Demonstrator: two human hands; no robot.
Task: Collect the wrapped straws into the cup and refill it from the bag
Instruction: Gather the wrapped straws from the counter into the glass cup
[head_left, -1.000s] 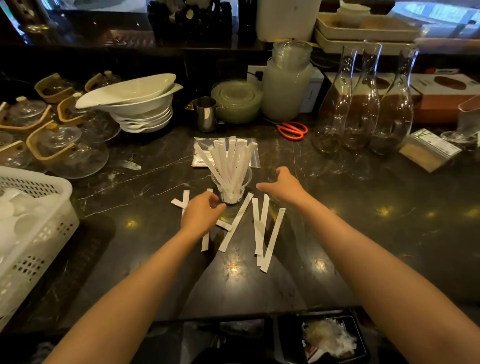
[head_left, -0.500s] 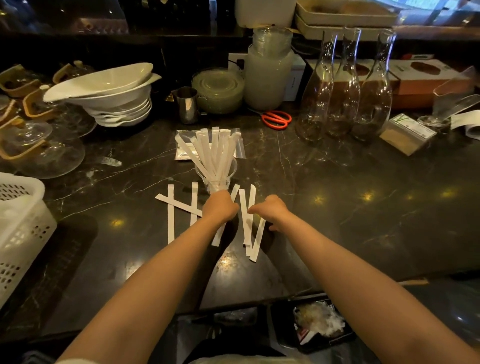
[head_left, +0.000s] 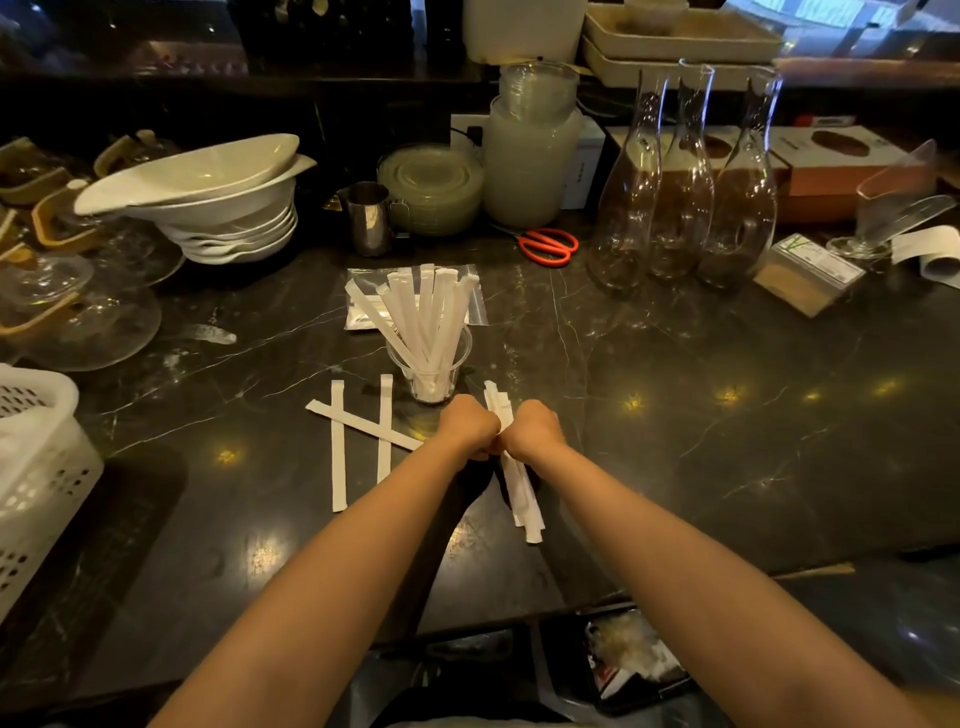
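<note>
A clear plastic cup (head_left: 430, 382) stands mid-counter with several white wrapped straws fanned out of it. Behind it lies a flat clear zip bag (head_left: 470, 280) holding more straws. Three loose wrapped straws (head_left: 337, 457) lie crossed on the dark counter left of the cup. My left hand (head_left: 467, 426) and my right hand (head_left: 532, 428) meet just in front of the cup, both closed around a gathered bundle of wrapped straws (head_left: 522, 506) whose ends stick out above and below my fists.
Stacked white bowls (head_left: 218, 202) and glass lids sit at the left, a white basket (head_left: 36, 467) at the near left. A steel jug (head_left: 370, 218), red scissors (head_left: 550, 247) and three glass carafes (head_left: 685, 182) stand behind and to the right.
My hands came together and gathered the right-hand straws off the counter into one bundle. The three straws at the left stayed put.
</note>
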